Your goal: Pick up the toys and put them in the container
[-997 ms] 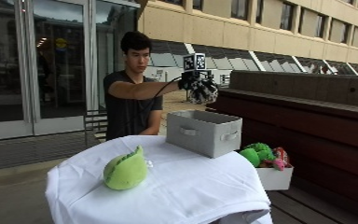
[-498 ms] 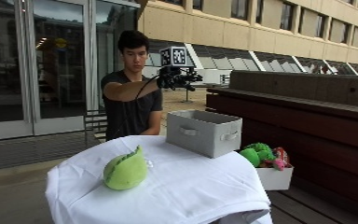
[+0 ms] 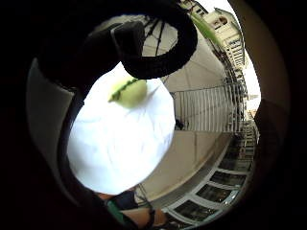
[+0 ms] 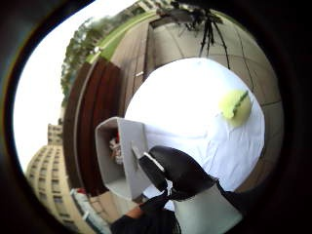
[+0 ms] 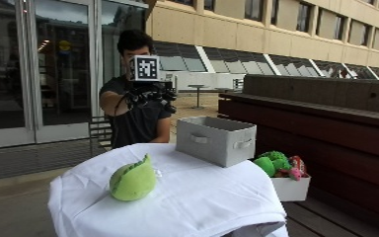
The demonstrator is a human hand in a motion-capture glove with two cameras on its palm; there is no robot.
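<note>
While the gloved right hand (image 5: 151, 95) hangs raised above the table (image 5: 196, 207), apparently empty with fingers loosely curled, a green toy (image 5: 133, 179) lies on the cloth, apart from the grey container (image 5: 215, 139). Judged step: reaching; next, descend and grasp it. The container's contents are barely visible.

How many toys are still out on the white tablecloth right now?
1: the green plush toy lies on the tablecloth, apart from the grey container. More toys sit in a white box beside the table; others may be hidden inside the container.
</note>
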